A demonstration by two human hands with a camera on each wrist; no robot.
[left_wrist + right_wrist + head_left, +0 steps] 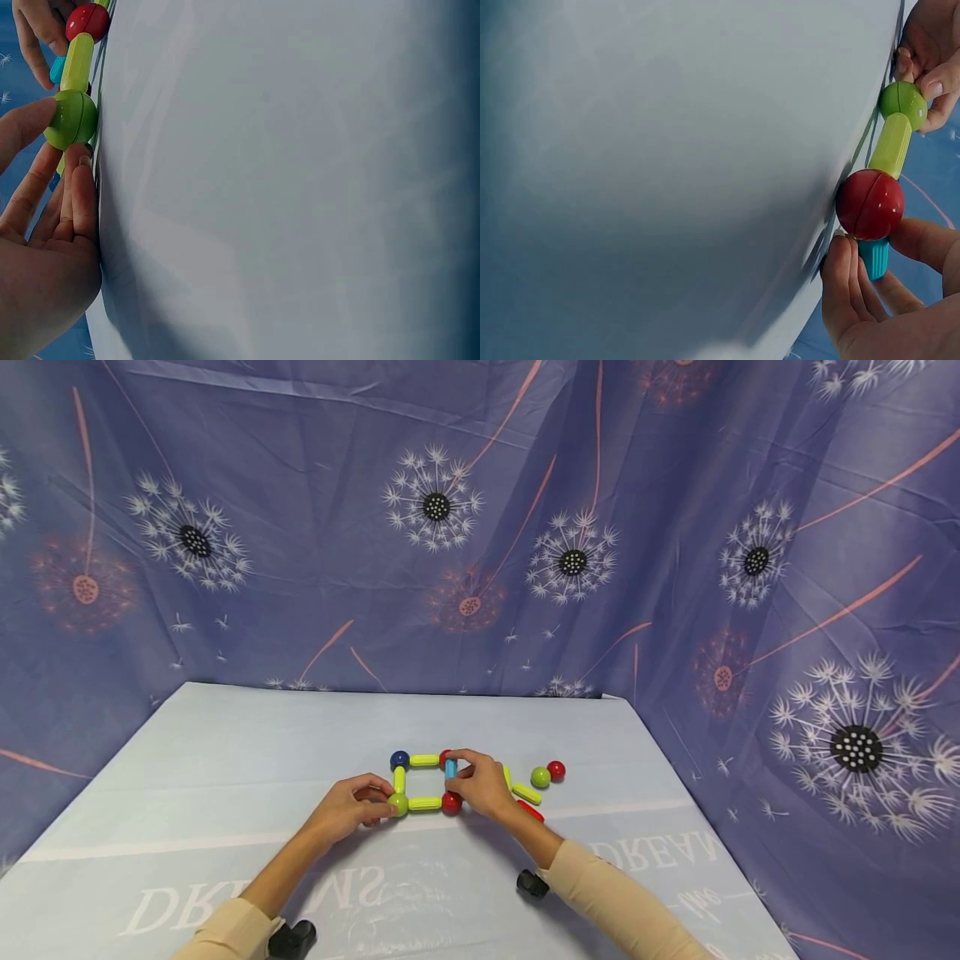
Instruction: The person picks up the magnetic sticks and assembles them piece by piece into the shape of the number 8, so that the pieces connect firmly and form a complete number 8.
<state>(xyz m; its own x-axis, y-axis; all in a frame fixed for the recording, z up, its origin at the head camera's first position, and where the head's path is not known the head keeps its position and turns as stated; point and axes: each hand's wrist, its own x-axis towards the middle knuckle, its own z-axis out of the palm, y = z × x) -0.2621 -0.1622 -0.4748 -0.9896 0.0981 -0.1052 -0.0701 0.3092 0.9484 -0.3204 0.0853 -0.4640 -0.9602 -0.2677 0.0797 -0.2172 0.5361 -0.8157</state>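
A square of balls joined by sticks lies on the table. Its corners are a navy ball [401,760], a green ball [398,804], a near red ball [452,802] and a far red ball [444,755], partly hidden by fingers. Yellow-green sticks [425,803] form the near, left and far sides; a light blue stick [450,769] forms the right. My left hand [347,812] pinches the green ball between thumb and fingers, plain in the left wrist view. With thumb and fingers my right hand [483,783] grips the light blue stick, close beside the near red ball [870,204].
Right of the square lie a loose green ball [541,777] touching a red ball [556,770], a yellow-green stick [527,793] and a red stick [530,811]. Another yellow-green piece is mostly behind the right hand. A patterned curtain [315,568] hangs behind the table [247,743].
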